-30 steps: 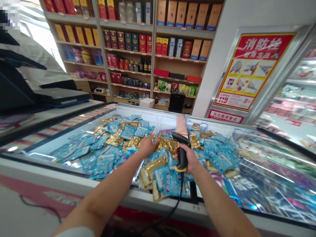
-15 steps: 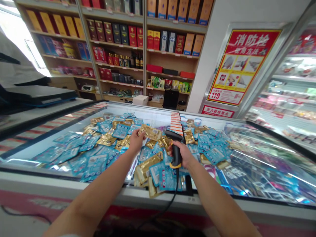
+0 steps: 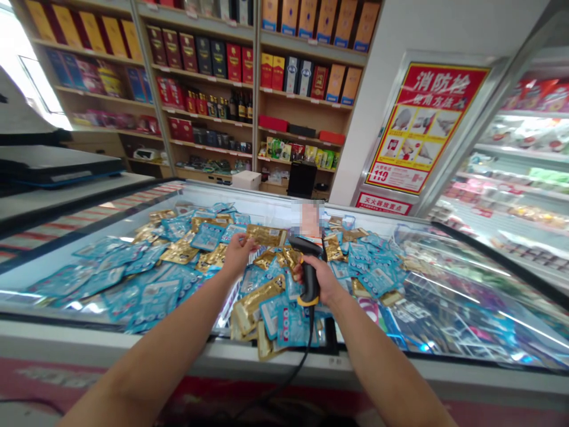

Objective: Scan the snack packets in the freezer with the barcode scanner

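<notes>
The left hand (image 3: 239,252) pinches the left end of a flat, rectangular gold foil packet (image 3: 269,235), thumb and fingers together on it. The packet is over the middle of a long white-rimmed display freezer (image 3: 53,338), nearer its far edge than its front edge. The right hand (image 3: 324,276) is wrapped around the grip of a black, pistol-shaped plastic scanner with yellow trim (image 3: 310,287); the scanner's head is just beside the packet's right end.

The packet looks light and thin, probably pliable, with a slick foil skin. A pinch at the end or along a side seam should suit it, leaving the broad face uncovered; squeezing the middle would likely crease the foil. The scanner seems stiff and heavier, best held by its grip. Its thin black cable (image 3: 307,347) runs down over the front edge and could snag on the packets there.

Loose, flat blue plastic packets (image 3: 155,299) and more gold foil packets (image 3: 180,249) spread towards the left end, and another mixed heap reaches the front edge, where a pale gold packet (image 3: 264,344) overlaps the rim and might slip off. These overlapping sheets probably slide easily when brushed. The freest room for moving is the air above the heaps, up to the white inner wall (image 3: 213,196) at the far edge.
</notes>
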A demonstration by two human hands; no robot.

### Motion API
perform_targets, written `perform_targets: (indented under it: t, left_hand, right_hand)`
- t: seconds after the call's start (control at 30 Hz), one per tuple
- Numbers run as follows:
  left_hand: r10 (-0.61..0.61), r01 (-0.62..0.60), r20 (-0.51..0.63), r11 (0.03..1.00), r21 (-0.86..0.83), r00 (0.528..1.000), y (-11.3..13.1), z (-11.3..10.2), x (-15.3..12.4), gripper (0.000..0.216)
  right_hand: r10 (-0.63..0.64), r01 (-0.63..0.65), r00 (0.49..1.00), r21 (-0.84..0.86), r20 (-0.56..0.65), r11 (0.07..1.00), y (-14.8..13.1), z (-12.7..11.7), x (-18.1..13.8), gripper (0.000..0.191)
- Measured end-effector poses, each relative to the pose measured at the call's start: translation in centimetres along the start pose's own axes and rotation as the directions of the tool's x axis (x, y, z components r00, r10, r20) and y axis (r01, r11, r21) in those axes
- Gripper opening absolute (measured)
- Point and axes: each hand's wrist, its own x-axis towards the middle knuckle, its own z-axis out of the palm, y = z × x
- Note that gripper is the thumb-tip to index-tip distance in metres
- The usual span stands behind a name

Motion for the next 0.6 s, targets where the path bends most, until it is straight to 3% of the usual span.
perform_targets:
  t: [0.6]
  left_hand:
    - [-0.015,0.015,-0.015,1.0,-0.009,1.0,0.23,0.21,-0.07,0.049]
  right_hand:
    - [-0.002,0.002,1.0,0.012,-0.023,1.0,0.14,-0.11,0.23,0.02]
